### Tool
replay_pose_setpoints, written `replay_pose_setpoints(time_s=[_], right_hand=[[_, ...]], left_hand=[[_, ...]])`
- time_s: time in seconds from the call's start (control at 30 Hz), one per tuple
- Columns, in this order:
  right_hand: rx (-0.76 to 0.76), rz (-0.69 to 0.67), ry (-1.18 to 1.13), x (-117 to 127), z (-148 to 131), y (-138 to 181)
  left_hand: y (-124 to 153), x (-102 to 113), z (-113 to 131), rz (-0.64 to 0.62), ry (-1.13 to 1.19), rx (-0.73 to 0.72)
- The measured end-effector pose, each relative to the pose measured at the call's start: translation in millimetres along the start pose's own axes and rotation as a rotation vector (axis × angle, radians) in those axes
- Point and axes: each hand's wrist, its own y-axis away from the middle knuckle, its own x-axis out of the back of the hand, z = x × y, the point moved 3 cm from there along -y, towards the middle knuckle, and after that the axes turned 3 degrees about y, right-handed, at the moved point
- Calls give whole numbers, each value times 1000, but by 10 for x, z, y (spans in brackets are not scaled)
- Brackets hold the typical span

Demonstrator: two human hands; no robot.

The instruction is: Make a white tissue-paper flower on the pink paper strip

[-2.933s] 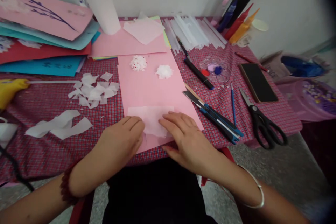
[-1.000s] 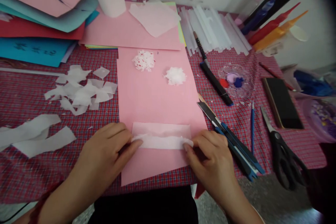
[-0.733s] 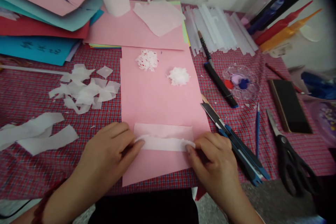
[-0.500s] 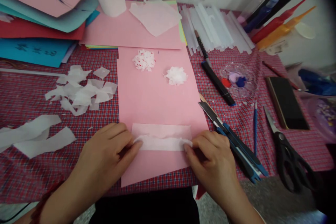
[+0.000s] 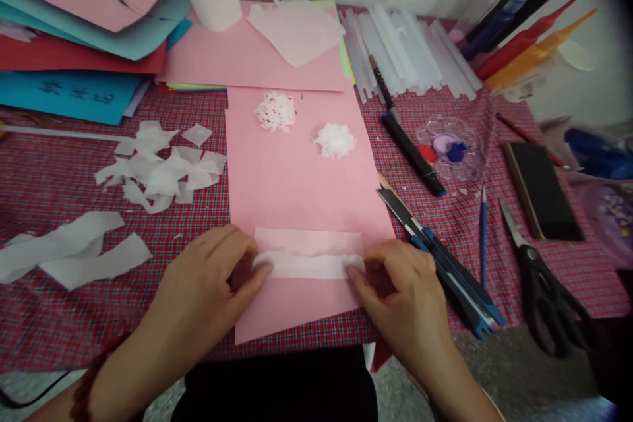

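A strip of thin white tissue paper (image 5: 309, 266) lies across the near part of a pink sheet of paper (image 5: 301, 194), its upper edge folded over and crinkled. My left hand (image 5: 202, 287) pinches the strip's left end between thumb and fingers. At the right end, my right hand (image 5: 403, 287) pinches it the same way. The single-layer part of the tissue (image 5: 309, 240) shows pink through it beyond the fold. Two crumpled white paper tufts sit farther up the sheet: a red-flecked one (image 5: 277, 112) and a plain white one (image 5: 335, 140).
Cut tissue pieces (image 5: 163, 168) and longer strips (image 5: 93, 257) lie at left. On the right are utility knives (image 5: 440, 264), a black pen-like tool (image 5: 413, 155), a paint palette (image 5: 452, 145), scissors (image 5: 544, 290) and a phone (image 5: 544, 191). Glue sticks (image 5: 405, 53) lie behind.
The view has shifted slightly, so everything sits a little farther right and higher. Both hands keep their pinch on the tissue strip; its fold looks nearly the same.
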Motion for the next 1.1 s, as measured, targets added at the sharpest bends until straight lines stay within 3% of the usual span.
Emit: replay_pose_setpoints(time_s=[0.13, 0.27, 0.33, 0.47, 0.57, 0.63, 0.7, 0.8, 1.1], right_hand=[[-22, 27, 4, 11, -7, 6], [-14, 41, 3, 3, -34, -4], [-11, 53, 3, -1, -37, -13], [-11, 88, 3, 22, -34, 11], [92, 179, -46, 81, -110, 107], [239, 124, -38, 70, -217, 198], [361, -29, 27, -2, -319, 290], [410, -176, 150, -133, -378, 386], [412, -154, 251, -247, -340, 408]], left_hand=[[34, 19, 31, 99, -85, -134], [48, -10, 113, 53, -183, -403], [41, -47, 122, -2, -217, -452], [15, -98, 96, -32, -206, -452], [2, -112, 88, -17, -204, -464], [-13, -121, 95, -40, -209, -456], [-33, -118, 117, -59, -217, -451], [-30, -79, 152, -65, -224, -454], [449, 84, -34, 13, -329, -231]])
